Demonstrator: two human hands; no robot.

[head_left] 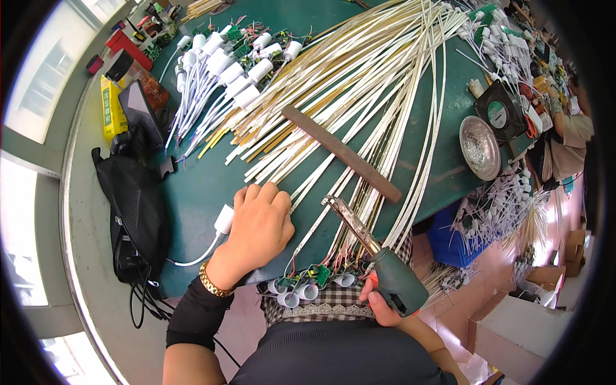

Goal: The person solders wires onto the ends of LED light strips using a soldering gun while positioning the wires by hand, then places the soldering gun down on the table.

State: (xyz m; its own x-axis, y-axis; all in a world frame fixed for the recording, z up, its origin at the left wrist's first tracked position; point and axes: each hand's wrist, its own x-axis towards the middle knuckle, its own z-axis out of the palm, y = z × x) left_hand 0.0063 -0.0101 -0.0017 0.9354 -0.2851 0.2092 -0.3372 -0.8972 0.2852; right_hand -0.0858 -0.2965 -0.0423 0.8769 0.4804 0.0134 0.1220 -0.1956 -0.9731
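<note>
Soldering iron near loose strips
Right hand (384, 307) holds the soldering iron (396, 280); left hand (262, 223) curls on the desk (192, 202), its grip hidden. A slip could scorch the white strips (333, 90), if the tip is hot.

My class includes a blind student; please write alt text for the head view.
A right hand holds a green-handled soldering tool near the edge of a green table spread with long white and tan strips; the left hand is beside a white cylinder.
</note>
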